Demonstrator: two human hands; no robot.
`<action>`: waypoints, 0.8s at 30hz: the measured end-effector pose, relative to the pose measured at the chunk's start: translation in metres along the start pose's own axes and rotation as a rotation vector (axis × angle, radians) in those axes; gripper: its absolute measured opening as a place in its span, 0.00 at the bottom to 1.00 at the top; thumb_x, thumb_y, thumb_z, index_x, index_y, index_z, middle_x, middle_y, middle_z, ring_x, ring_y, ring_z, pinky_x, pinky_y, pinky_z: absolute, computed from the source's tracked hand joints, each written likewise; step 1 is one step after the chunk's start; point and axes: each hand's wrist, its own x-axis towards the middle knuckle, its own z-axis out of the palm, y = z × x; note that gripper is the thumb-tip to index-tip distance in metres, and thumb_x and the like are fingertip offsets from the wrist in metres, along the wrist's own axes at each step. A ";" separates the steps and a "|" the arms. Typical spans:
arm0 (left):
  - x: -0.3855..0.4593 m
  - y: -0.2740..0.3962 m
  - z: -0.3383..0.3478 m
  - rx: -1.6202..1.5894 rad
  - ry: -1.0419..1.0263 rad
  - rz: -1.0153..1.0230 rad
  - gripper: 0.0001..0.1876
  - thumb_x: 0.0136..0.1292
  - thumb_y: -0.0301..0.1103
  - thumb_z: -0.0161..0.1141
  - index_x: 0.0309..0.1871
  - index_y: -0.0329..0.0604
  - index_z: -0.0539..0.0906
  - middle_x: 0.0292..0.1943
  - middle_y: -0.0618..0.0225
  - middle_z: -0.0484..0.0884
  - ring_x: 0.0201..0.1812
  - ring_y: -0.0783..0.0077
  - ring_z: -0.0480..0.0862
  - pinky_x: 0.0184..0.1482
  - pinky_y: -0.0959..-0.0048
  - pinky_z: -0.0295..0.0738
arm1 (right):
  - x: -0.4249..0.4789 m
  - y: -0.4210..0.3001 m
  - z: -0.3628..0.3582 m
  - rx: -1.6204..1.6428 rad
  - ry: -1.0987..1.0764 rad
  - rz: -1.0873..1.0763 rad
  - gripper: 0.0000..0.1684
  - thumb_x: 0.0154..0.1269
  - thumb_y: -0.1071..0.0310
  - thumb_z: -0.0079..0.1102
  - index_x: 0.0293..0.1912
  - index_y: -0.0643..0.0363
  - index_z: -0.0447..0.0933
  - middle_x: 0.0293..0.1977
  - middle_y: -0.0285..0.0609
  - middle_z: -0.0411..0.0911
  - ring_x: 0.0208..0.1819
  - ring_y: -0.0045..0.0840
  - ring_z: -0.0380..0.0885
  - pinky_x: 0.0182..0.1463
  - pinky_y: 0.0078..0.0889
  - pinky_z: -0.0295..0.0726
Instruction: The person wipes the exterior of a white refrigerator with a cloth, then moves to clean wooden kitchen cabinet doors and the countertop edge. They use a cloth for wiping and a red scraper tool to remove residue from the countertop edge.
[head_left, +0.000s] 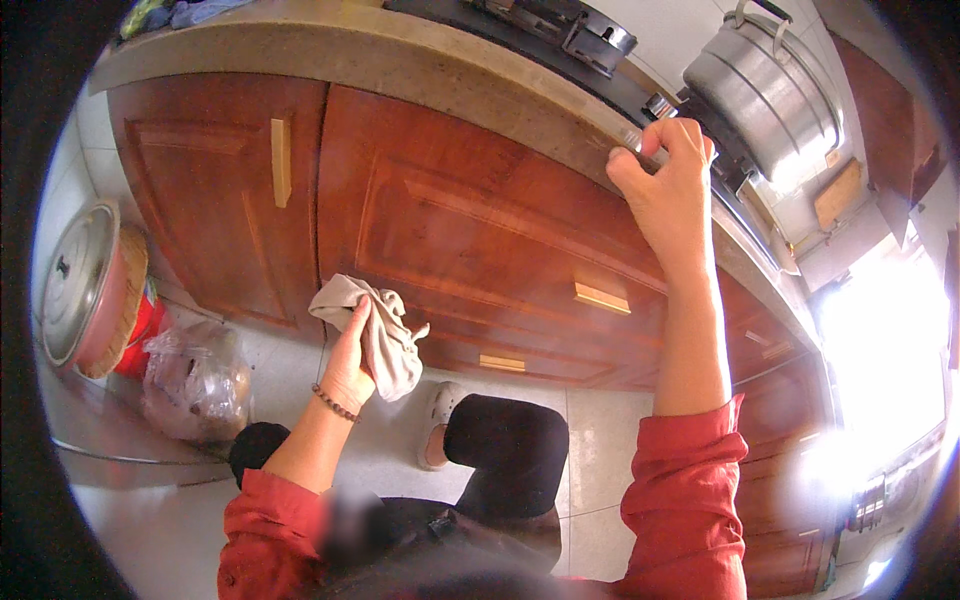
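Observation:
My left hand (351, 360) grips a crumpled beige cloth (388, 341) in front of the lower cabinet doors. A beaded bracelet circles that wrist. My right hand (667, 161) reaches up to the front edge of the stone countertop (480, 97), beside the gas hob. Its thumb and bent index finger stand apart, while the other fingertips are hidden, so whether it touches or holds anything is unclear. Just beyond it is a shiny metal knob-like part (661, 105). A large aluminium pot (761, 94) with a raised handle stands on the hob past this hand.
A burner (600, 41) lies farther left on the hob. Reddish wooden cabinet doors (480, 217) with protruding handles line the counter. On the floor at left are a lidded basin (82, 277), a red container (142, 337) and a filled plastic bag (199, 382). Bright window light (885, 322) washes out the right.

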 end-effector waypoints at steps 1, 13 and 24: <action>0.001 0.000 -0.001 -0.002 0.007 0.005 0.13 0.64 0.46 0.55 0.44 0.47 0.74 0.38 0.70 0.78 0.39 0.70 0.77 0.41 0.63 0.77 | -0.001 0.002 0.000 0.007 0.009 -0.009 0.17 0.42 0.61 0.64 0.26 0.60 0.68 0.35 0.47 0.68 0.44 0.41 0.63 0.49 0.41 0.65; -0.002 0.000 0.001 -0.002 0.004 -0.020 0.12 0.63 0.44 0.57 0.43 0.48 0.76 0.39 0.70 0.80 0.41 0.70 0.79 0.44 0.65 0.76 | -0.005 0.005 -0.005 0.012 0.010 0.010 0.14 0.41 0.65 0.63 0.28 0.59 0.69 0.35 0.46 0.69 0.45 0.40 0.64 0.51 0.40 0.65; 0.005 -0.021 -0.012 0.341 0.171 0.211 0.18 0.63 0.45 0.57 0.48 0.43 0.73 0.42 0.69 0.77 0.43 0.72 0.77 0.49 0.71 0.74 | -0.113 0.008 0.013 0.430 0.047 0.071 0.09 0.52 0.81 0.47 0.32 0.59 0.73 0.30 0.45 0.74 0.34 0.34 0.72 0.40 0.34 0.73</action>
